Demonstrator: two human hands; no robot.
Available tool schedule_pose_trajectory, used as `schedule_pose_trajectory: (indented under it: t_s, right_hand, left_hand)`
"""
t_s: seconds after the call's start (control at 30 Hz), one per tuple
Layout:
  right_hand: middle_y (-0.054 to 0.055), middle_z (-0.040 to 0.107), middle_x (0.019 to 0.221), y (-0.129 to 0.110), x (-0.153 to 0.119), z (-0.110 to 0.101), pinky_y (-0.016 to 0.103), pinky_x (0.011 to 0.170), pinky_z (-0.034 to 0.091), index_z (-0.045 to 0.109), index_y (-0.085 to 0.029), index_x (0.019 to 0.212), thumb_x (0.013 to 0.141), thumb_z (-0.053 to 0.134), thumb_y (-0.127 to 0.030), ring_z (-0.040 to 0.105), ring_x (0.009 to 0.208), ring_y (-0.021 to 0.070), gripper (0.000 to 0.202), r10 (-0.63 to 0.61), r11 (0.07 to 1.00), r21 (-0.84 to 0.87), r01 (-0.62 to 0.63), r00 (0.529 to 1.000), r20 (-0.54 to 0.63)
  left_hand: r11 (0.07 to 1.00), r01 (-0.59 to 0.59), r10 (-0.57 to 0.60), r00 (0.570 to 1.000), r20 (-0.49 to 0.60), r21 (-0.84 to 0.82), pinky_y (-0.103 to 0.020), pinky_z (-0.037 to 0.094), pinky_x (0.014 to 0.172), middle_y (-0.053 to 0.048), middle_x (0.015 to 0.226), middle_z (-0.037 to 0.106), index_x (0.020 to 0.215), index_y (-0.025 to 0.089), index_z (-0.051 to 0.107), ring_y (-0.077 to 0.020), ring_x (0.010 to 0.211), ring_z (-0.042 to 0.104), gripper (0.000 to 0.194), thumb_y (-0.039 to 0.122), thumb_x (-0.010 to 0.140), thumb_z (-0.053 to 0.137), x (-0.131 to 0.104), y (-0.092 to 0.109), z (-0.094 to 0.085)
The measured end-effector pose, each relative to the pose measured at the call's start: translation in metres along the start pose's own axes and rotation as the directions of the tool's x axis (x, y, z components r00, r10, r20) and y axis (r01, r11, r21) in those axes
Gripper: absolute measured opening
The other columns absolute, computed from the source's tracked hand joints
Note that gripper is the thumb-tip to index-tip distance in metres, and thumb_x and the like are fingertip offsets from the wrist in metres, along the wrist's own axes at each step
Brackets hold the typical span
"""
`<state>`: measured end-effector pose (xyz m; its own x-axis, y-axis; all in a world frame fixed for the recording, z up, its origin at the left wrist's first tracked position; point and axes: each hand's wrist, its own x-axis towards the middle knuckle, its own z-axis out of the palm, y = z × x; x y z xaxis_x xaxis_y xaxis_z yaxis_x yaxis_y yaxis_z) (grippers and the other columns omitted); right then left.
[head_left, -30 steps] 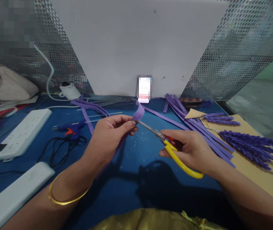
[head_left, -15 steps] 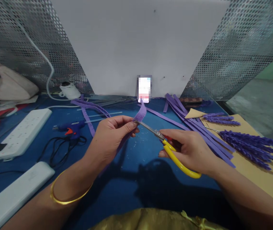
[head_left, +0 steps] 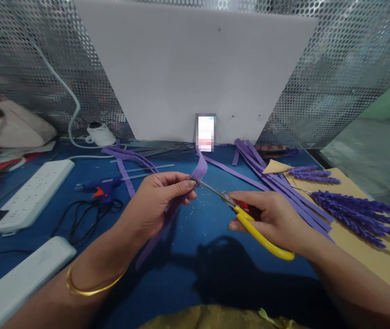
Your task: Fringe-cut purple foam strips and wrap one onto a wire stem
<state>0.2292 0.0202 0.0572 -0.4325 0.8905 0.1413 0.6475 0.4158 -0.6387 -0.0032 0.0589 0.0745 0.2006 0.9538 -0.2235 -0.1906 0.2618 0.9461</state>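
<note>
Between thumb and fingers, my left hand (head_left: 162, 196) pinches a purple paper-like strip (head_left: 200, 168). The strip rises towards the phone, and its other end hangs below my palm. Fine cuts show along its edge. My right hand (head_left: 266, 219) is closed around the yellow handles of a pair of scissors (head_left: 250, 221). Their blades point left and meet the strip's edge right beside my left thumb. How far apart the blades are I cannot tell. Loose purple strips (head_left: 280, 192) lie to the right of the scissors.
A lit phone (head_left: 205, 132) leans against the white board (head_left: 188, 68). On the left are a blue glue gun (head_left: 102, 187), a power strip (head_left: 32, 194), a white mug (head_left: 101, 135) and a bag (head_left: 13, 121). Purple flower stems (head_left: 355, 210) rest on brown paper (head_left: 387, 260) at right.
The scissors and my right hand have shifted slightly right and down. My left hand still pinches the strip, whose hanging end swings a little lower. The whole view has tilted slightly.
</note>
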Motion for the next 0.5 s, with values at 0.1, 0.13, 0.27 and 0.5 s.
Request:
schedule_pose_trajectory:
  t_s: [0.1,0.13,0.27,0.5]
  right_hand:
    - [-0.003,0.046,0.067,-0.0011,-0.0004,-0.0031,0.023,0.054,0.031,0.068,-0.019,0.09,0.086,0.066,-0.049,0.036,0.06,0.0117,0.03,0.037,0.991,0.122,-0.046,0.996,0.078]
    - [-0.003,0.045,0.068,-0.0009,-0.0004,-0.0034,0.023,0.054,0.031,0.068,-0.019,0.093,0.086,0.067,-0.048,0.035,0.06,0.0117,0.03,0.053,0.983,0.169,-0.07,0.993,0.105]
    - [-0.003,0.043,0.069,0.0023,0.0005,-0.0016,0.022,0.052,0.03,0.068,-0.018,0.103,0.086,0.068,-0.045,0.033,0.061,0.0112,0.032,0.094,0.941,0.31,-0.137,0.984,0.148]
    - [-0.002,0.05,0.069,0.0044,0.0018,0.0015,0.023,0.054,0.033,0.07,-0.019,0.095,0.085,0.068,-0.049,0.039,0.061,0.012,0.032,0.059,0.991,0.121,-0.061,0.998,0.02]
  left_hand:
    - [0.994,0.095,-0.092,0.994,0.063,-0.061,-0.014,0.04,0.045,0.0,0.054,0.064,0.064,0.015,0.072,-0.0061,0.048,0.053,0.015,0.02,0.059,0.086,0.0014,0.0017,-0.0034]
    - [0.99,0.122,-0.116,0.99,0.082,-0.077,-0.013,0.04,0.045,0.0,0.053,0.064,0.064,0.015,0.072,-0.0056,0.047,0.052,0.015,0.02,0.06,0.086,0.0021,0.0019,-0.0041]
    - [0.987,0.138,-0.129,0.986,0.101,-0.087,-0.013,0.039,0.045,0.0,0.053,0.063,0.065,0.014,0.072,-0.0049,0.046,0.051,0.015,0.021,0.061,0.086,0.0037,0.0008,-0.0036]
    - [1.0,-0.017,0.017,1.0,-0.013,0.025,-0.017,0.041,0.049,-0.001,0.06,0.068,0.068,0.016,0.074,-0.008,0.052,0.055,0.015,0.024,0.061,0.086,0.0004,-0.0013,0.0014]
